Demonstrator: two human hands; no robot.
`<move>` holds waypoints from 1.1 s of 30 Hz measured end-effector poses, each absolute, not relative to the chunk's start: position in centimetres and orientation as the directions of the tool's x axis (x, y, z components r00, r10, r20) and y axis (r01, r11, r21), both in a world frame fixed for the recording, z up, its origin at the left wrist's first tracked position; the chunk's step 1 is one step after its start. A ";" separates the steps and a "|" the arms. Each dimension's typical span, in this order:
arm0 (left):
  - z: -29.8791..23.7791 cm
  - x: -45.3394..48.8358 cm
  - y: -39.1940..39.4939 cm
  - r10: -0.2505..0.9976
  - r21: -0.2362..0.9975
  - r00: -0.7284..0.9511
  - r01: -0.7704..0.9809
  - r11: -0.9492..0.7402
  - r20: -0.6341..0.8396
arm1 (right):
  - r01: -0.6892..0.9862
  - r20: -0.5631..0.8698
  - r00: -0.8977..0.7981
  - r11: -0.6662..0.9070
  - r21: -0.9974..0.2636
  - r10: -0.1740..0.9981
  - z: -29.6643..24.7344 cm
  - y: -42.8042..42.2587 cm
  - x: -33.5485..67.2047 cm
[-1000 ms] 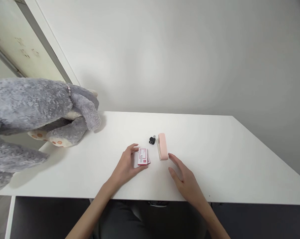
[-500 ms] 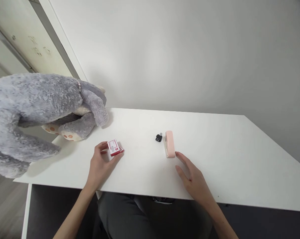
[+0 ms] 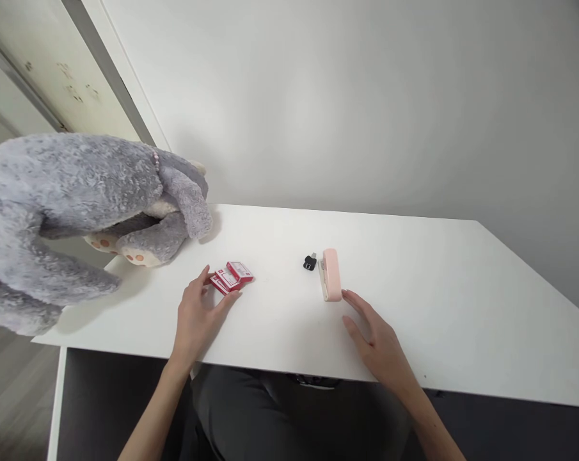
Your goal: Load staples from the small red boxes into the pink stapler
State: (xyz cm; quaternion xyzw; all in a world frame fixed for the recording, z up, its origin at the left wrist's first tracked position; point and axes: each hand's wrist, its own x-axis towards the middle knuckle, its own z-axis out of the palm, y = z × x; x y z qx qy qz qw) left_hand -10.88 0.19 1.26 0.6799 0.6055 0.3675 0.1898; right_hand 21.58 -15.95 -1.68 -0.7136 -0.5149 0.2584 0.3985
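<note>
Several small red-and-white boxes (image 3: 230, 277) lie in a leaning, fanned-out pile on the white table. My left hand (image 3: 199, 314) rests around their near left side, thumb and fingers spread, with the thumb tip at the pile's front edge. Whether the fingers still touch the boxes is hard to make out. A pale pink stapler (image 3: 333, 275) lies lengthwise away from me. Close by its near end, my right hand (image 3: 378, 339) lies open on the table, fingertips at or almost at the stapler. To the stapler's left is a small black USB-type item (image 3: 309, 262) with a metal plug.
A large grey plush toy (image 3: 87, 192) leans over the table's left end. Behind the white table (image 3: 279, 333) stands a plain wall (image 3: 318, 109). My legs (image 3: 251, 410) are under the front edge.
The boxes, stacked in my left hand before, have slid apart to the right into a fanned pile, and that hand's fingers have loosened. My right hand stays by the stapler. The view shifted slightly.
</note>
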 end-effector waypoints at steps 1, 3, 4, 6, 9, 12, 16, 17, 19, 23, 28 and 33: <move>1.3 -10.8 0.2 0.966 0.720 -0.021 0.671 -0.177 0.257 | 0.530 0.043 0.334 -0.150 -0.834 0.941 -1.7 -15.9 21.6; 1.5 -10.8 0.1 0.968 0.742 -0.047 0.652 -0.156 0.245 | 0.532 0.047 0.332 -0.146 -0.834 0.942 -1.8 -15.9 21.7; 1.5 -10.8 0.1 0.967 0.746 -0.054 0.648 -0.155 0.248 | 0.532 0.047 0.333 -0.146 -0.834 0.942 -1.9 -15.9 21.7; 1.4 -10.8 0.2 0.963 0.745 -0.063 0.648 -0.160 0.261 | 0.532 0.045 0.335 -0.149 -0.834 0.941 -1.9 -15.9 21.7; 1.1 -10.9 0.3 0.957 0.730 -0.065 0.661 -0.171 0.283 | 0.536 0.054 0.337 -0.144 -0.832 0.940 -1.9 -15.9 21.7; 0.6 -11.1 0.5 0.951 0.699 -0.060 0.692 -0.179 0.303 | 0.542 0.064 0.334 -0.136 -0.829 0.941 -1.9 -15.9 21.7; 0.3 -11.2 0.6 0.907 0.584 0.040 0.753 -0.303 0.418 | 0.551 0.076 0.329 -0.126 -0.825 0.941 -1.8 -15.9 21.7; 0.3 -11.1 0.5 0.883 0.534 0.089 0.767 -0.356 0.460 | 0.551 0.075 0.330 -0.128 -0.825 0.941 -1.8 -15.9 21.7; 0.6 -10.7 0.5 0.823 0.416 0.204 0.783 -0.462 0.530 | 0.543 0.067 0.330 -0.132 -0.829 0.941 -1.7 -15.9 21.7; 1.3 -9.2 0.7 0.718 0.192 0.447 0.762 -0.618 0.534 | 0.531 0.064 0.324 -0.126 -0.838 0.944 -1.7 -15.9 21.7; 1.0 -7.4 1.8 0.684 0.059 0.575 0.745 -0.665 0.450 | 0.531 0.062 0.316 -0.122 -0.838 0.947 -2.0 -15.8 21.8; 0.4 -6.8 2.4 0.690 0.095 0.575 0.735 -0.672 0.439 | 0.523 0.071 0.314 -0.110 -0.845 0.947 -2.1 -15.7 21.8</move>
